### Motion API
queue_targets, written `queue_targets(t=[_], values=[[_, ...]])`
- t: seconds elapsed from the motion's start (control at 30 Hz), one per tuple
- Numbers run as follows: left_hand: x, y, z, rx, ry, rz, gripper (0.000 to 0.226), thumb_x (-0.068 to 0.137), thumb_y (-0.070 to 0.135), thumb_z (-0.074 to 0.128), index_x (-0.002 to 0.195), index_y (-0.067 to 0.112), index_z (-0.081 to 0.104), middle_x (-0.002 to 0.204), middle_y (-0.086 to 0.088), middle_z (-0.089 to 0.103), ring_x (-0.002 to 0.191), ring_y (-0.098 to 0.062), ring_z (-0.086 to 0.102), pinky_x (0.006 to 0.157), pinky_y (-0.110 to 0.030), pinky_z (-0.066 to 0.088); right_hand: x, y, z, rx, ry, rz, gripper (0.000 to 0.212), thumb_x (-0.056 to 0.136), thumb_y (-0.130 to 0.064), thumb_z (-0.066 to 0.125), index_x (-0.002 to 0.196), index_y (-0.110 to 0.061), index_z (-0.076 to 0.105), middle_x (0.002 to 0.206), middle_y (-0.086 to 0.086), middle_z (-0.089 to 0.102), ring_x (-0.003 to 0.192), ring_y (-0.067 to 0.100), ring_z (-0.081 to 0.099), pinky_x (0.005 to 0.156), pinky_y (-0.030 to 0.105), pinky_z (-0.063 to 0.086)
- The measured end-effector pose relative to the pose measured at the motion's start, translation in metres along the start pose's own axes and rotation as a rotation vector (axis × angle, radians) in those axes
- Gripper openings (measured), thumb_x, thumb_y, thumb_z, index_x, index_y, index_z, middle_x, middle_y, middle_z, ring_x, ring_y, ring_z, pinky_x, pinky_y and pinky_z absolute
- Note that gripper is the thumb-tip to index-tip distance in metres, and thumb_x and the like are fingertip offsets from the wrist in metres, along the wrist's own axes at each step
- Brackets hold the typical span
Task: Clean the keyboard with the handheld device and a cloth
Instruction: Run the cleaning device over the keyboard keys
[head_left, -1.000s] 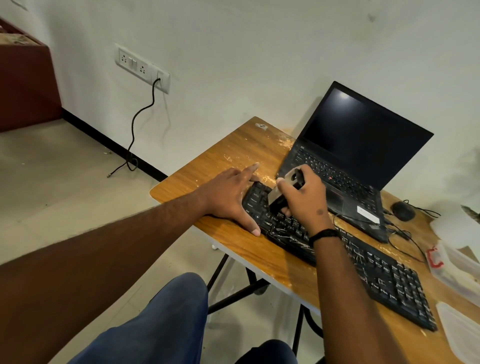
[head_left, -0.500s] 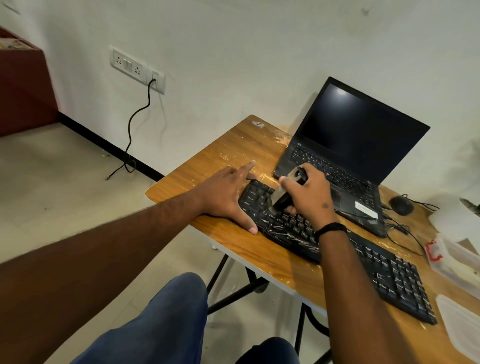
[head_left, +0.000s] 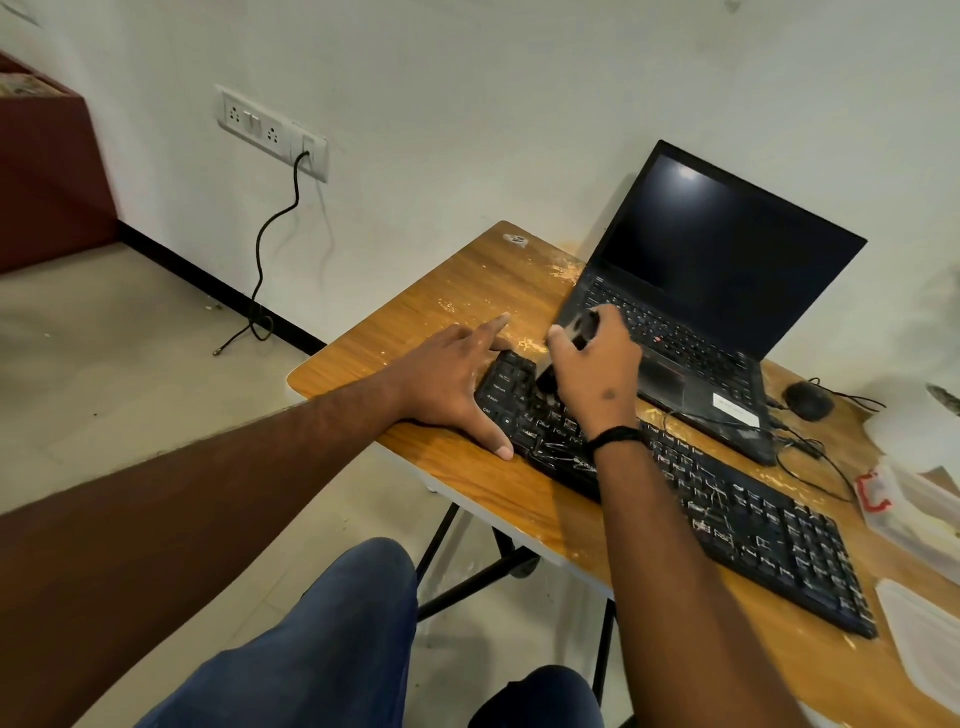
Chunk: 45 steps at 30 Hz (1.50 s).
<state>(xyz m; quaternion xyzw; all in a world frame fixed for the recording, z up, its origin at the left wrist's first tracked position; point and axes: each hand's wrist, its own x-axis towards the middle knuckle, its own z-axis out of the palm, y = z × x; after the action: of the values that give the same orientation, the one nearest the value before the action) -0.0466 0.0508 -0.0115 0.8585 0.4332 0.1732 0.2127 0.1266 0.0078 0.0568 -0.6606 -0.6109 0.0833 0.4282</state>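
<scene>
The right hand, just right of the frame's centre, is wrapped around a small handheld device, blurred grey and black, its lower end down against the top left keys of the keyboard. A black band sits on that wrist. The left hand lies flat and spread wide just to the left, palm down, holding nothing: its thumb rests along the keyboard's near edge and its fingers reach across the keyboard's left end onto the table.

The keyboard is black, lying diagonally from the centre of the frame down toward the lower right, with pale specks and strands scattered over its keys. Behind it, toward the upper right, stands an open black laptop with a dark screen, close to the keyboard's far edge. The wooden tabletop shows pale scuffed patches near the hands.

At the right edge, a black mouse sits beside the laptop with thin cables trailing toward the keyboard, and clear plastic containers lie further down the right side. In the upper left, a wall socket strip has a black cord hanging to the floor. Blue-trousered knees show at the bottom. I can see no cloth I could be sure of.
</scene>
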Motion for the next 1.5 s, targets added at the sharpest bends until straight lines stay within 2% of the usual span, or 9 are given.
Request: queue_targets(t=[0.17,0.3,0.47,0.63,0.9,1.07,1.23,1.37,1.5], values=[[0.000,-0.002,0.000,0.012,-0.005,-0.003,0.159,0.038,0.094,0.071,0.159,0.032,-0.010,0.162,0.000,0.032,0.148,-0.023,0.024,0.120,-0.045,0.029,0.002,0.002,-0.003,-0.022,-0.138,-0.122,0.018,0.091,-0.025,0.064,0.095,-0.011,0.053,0.079,-0.004,0.054,0.067,0.008,0.051,0.055,0.014,0.047],[0.000,0.000,0.000,-0.003,0.014,0.002,0.160,0.038,0.090,0.076,0.160,0.030,-0.008,0.160,0.004,0.035,0.146,-0.021,0.026,0.121,-0.045,0.028,0.009,0.013,-0.006,-0.002,0.038,0.043,0.019,0.092,-0.026,0.063,0.099,-0.013,0.051,0.080,-0.007,0.052,0.070,0.009,0.053,0.061,0.028,0.058],[-0.003,0.004,-0.002,0.002,0.020,0.029,0.155,0.047,0.080,0.083,0.161,0.025,-0.006,0.161,0.009,0.033,0.148,-0.021,0.024,0.121,-0.042,0.023,-0.004,0.003,0.009,0.034,-0.019,-0.091,0.018,0.093,-0.026,0.064,0.097,-0.012,0.053,0.076,-0.005,0.053,0.064,0.005,0.050,0.051,0.009,0.042],[-0.003,0.005,-0.003,-0.004,0.011,0.009,0.157,0.044,0.082,0.082,0.161,0.027,-0.007,0.161,0.007,0.034,0.148,-0.021,0.024,0.122,-0.043,0.024,0.004,0.014,-0.007,0.087,-0.013,0.059,0.019,0.091,-0.029,0.065,0.099,-0.017,0.052,0.086,-0.008,0.054,0.084,0.020,0.063,0.065,0.047,0.061],[-0.004,0.008,-0.004,-0.002,-0.002,-0.007,0.155,0.047,0.077,0.086,0.161,0.026,-0.007,0.163,0.001,0.029,0.150,-0.023,0.021,0.120,-0.043,0.024,-0.006,0.002,-0.008,0.193,-0.180,0.007,0.019,0.090,-0.028,0.067,0.093,-0.014,0.053,0.093,0.013,0.063,0.076,0.034,0.068,0.043,0.032,0.053],[-0.003,0.005,-0.002,-0.002,-0.003,-0.035,0.160,0.039,0.086,0.080,0.160,0.030,-0.007,0.163,-0.004,0.029,0.149,-0.025,0.023,0.121,-0.045,0.027,-0.019,0.009,-0.015,0.156,0.082,0.028,0.018,0.090,-0.030,0.065,0.096,-0.020,0.052,0.084,-0.007,0.059,0.080,0.018,0.066,0.062,0.048,0.060],[-0.003,0.005,-0.003,0.005,-0.001,-0.031,0.157,0.044,0.081,0.083,0.161,0.028,-0.006,0.163,-0.005,0.028,0.149,-0.026,0.024,0.119,-0.043,0.027,-0.028,0.011,-0.024,0.110,-0.061,0.068,0.017,0.084,-0.022,0.065,0.087,-0.009,0.054,0.081,0.012,0.059,0.074,0.038,0.064,0.056,0.054,0.056],[-0.001,0.003,-0.002,0.009,-0.006,-0.031,0.158,0.038,0.090,0.076,0.160,0.032,-0.007,0.162,-0.002,0.032,0.148,-0.024,0.025,0.120,-0.046,0.029,-0.031,0.004,-0.024,0.053,-0.003,0.027,0.016,0.087,-0.026,0.064,0.091,-0.015,0.054,0.078,-0.002,0.056,0.075,0.019,0.062,0.059,0.049,0.058],[-0.002,0.003,-0.002,0.007,-0.005,-0.028,0.158,0.037,0.092,0.073,0.160,0.032,-0.007,0.161,-0.001,0.033,0.147,-0.025,0.027,0.118,-0.048,0.033,-0.034,0.002,-0.025,0.077,-0.126,0.031,0.015,0.085,-0.025,0.065,0.087,-0.014,0.055,0.082,0.007,0.059,0.077,0.028,0.065,0.057,0.052,0.057]])
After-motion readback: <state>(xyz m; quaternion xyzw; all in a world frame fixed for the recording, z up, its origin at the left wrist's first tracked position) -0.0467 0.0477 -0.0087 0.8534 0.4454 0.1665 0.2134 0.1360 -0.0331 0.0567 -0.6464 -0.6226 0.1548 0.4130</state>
